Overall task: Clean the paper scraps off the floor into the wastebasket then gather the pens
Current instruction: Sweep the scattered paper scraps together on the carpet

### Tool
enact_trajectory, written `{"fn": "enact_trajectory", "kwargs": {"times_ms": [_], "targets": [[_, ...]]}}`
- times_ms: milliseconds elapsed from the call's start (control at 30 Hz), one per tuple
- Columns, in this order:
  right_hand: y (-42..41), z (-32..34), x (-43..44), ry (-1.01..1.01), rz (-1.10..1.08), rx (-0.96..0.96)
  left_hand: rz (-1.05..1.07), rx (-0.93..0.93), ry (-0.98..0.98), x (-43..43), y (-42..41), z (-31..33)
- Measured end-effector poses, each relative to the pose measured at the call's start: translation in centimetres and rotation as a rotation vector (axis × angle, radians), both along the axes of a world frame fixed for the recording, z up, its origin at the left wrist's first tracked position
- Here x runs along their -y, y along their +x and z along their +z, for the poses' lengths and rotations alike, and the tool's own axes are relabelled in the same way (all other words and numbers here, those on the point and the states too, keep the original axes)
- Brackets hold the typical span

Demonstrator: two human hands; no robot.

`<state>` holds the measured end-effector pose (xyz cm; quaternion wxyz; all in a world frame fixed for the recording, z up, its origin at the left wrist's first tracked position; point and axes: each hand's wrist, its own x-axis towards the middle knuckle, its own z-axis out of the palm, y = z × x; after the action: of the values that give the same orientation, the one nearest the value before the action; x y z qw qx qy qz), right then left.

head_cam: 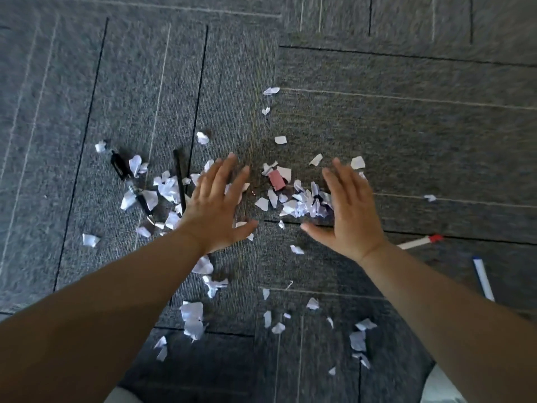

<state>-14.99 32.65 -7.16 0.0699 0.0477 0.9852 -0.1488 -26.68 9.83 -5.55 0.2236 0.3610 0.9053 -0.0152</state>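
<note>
Paper scraps lie scattered over the grey carpet, the thickest heap between my two hands beside a small pink eraser. My left hand and right hand are both spread flat, fingers splayed, holding nothing. Two black pens lie among scraps just left of my left hand; two white pens lie right of my right forearm.

Left hand and right hand: both bare, no gloves, rings, watch or wristband visible. Both forearms bare along their whole visible length; no sleeve enters the frame. Fingernails short, unpainted. Pale grey-white cloth garment shows at the bottom edge; its type cannot be told.
</note>
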Motion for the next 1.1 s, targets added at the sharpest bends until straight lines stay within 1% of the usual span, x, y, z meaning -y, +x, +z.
{"fn": "enact_trajectory", "kwargs": {"times_ms": [67,100,167,233,333,433,500,600,667,767,833,933,1100], "targets": [[0.8,-0.3,0.7,0.024,0.049,0.143,-0.032,0.03,-0.086,-0.3,0.3,-0.2],[0.9,-0.4,1.3,0.029,0.082,0.185,-0.053,0.046,-0.103,-0.2,0.4,-0.2],[0.6,-0.4,2.5,0.037,0.119,0.218,-0.069,0.083,-0.105,0.0,0.6,0.1],[-0.2,-0.4,3.6,0.046,0.111,0.226,-0.086,0.094,-0.118,0.5,0.9,0.4],[-1.9,-0.3,4.6,0.035,0.063,0.17,-0.087,0.046,-0.113,0.9,1.5,0.3],[-3.8,-0.6,4.5,0.051,0.075,0.124,0.009,0.003,-0.032,0.4,1.6,-0.5],[-5.1,-0.7,4.3,0.095,0.095,0.03,0.038,-0.061,0.05,-0.1,1.5,-0.7],[-5.5,-0.9,4.5,0.115,0.088,-0.152,0.098,-0.065,0.145,-0.4,1.9,-1.0],[-5.0,-0.8,5.0,0.095,0.075,-0.195,0.136,-0.065,0.175,-0.4,2.1,-1.1],[-4.2,-0.9,5.1,0.042,0.08,-0.204,0.097,-0.048,0.199,-0.4,1.7,-1.2],[-3.5,-0.9,4.8,-0.026,0.081,-0.164,0.056,-0.026,0.17,-0.4,1.6,-0.9],[-1.6,-0.2,4.2,-0.091,0.069,-0.125,0.066,0.02,0.165,-0.2,2.3,0.0],[0.6,5.4,1.7,-0.168,-0.009,-0.142,0.075,0.012,0.227,-1.9,3.0,5.8]]}}
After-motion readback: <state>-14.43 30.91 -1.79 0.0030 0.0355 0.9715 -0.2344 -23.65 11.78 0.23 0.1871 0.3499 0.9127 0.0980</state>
